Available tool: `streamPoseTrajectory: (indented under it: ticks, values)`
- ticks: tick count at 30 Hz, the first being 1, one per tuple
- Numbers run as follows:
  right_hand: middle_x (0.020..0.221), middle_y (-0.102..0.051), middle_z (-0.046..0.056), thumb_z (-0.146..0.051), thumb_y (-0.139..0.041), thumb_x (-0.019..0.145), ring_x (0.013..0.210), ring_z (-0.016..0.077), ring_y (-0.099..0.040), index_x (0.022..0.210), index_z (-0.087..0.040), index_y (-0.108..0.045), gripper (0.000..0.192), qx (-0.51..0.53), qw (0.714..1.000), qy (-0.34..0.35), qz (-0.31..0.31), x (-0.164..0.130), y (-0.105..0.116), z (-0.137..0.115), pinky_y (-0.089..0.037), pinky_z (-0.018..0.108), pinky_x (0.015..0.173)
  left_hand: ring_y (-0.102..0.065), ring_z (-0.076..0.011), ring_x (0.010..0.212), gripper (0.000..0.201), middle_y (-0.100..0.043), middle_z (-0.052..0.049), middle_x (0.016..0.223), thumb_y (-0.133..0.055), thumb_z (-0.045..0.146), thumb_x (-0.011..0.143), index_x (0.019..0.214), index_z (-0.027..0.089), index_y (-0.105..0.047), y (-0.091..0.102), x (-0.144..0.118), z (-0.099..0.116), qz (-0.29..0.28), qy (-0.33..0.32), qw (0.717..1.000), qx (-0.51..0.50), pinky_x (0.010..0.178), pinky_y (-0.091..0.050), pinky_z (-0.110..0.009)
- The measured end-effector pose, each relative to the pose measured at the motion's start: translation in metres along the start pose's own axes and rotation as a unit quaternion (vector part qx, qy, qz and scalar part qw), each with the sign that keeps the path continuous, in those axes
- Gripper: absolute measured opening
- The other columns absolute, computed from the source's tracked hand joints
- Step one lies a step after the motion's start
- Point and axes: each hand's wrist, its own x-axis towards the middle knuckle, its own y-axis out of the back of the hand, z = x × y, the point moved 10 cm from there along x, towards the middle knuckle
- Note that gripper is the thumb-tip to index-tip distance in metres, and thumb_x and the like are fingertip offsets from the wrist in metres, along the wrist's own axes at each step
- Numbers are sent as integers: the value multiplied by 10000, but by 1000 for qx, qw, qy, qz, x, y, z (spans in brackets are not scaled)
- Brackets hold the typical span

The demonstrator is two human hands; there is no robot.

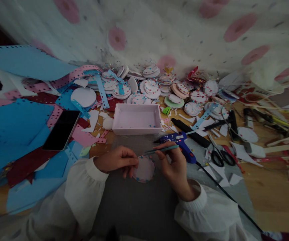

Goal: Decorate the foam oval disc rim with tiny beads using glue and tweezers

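My left hand [120,161] pinches the left edge of a pale paper disc [144,170] rimmed with small blue and red dots. In my right hand [173,167] is a pair of tweezers [162,149], its tip pointing left just above the disc's upper edge. Whether the tip holds a dot is too small to tell. Behind the disc stands a pale pink open box [137,120] with a few tiny blue bits inside. A blue glue gun [182,142] lies right behind my right hand, its nozzle toward the left.
Several dotted paper discs [150,87] are heaped along the wall. A phone [62,130] rests among blue and red sheets [18,120] on the left. Black scissors [219,155], paper scraps and the glue gun's cord [219,185] lie on the right.
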Motion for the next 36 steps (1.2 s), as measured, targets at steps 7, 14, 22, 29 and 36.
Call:
streamPoseTrajectory:
  ticks: [7,14,22,29,36]
  values:
    - [771,-629,17,-191,-585,853,683,150,-597,861,-212,-592,23,16,1000,-10,-9,0,0,-1,-464,269,567,-532,-59,388,396,-644,4,543,-651,501,796,734,113,-596,0,0,1,-5,6,1000,7,404,-430,-156]
    - [759,-619,15,-179,-580,856,686,148,-590,857,-216,-582,36,9,1000,11,-13,0,-1,-6,-461,266,563,-527,-56,388,387,-642,6,543,-640,493,811,739,116,-592,0,-1,2,-3,-1,1000,13,409,-426,-155]
    - [729,-628,13,-157,-591,832,627,135,-575,827,-206,-595,49,-23,1000,14,-8,2,0,-8,-455,259,539,-522,-59,385,412,-632,12,533,-643,522,796,736,118,-588,-1,0,1,-6,-2,1000,13,412,-434,-161]
    - [748,-653,18,-176,-602,825,667,152,-621,820,-209,-610,35,9,1000,-17,9,2,2,-1,-488,266,568,-518,-54,388,411,-626,13,528,-634,519,805,730,118,-586,-2,-1,4,-8,0,1000,18,415,-431,-155]
    - [880,-668,25,-235,-625,848,822,165,-648,905,-228,-611,59,174,980,-55,75,6,24,12,-524,302,703,-476,-59,346,442,-597,12,482,-586,547,824,701,122,-597,-1,-1,2,11,-9,998,61,373,-392,-164]
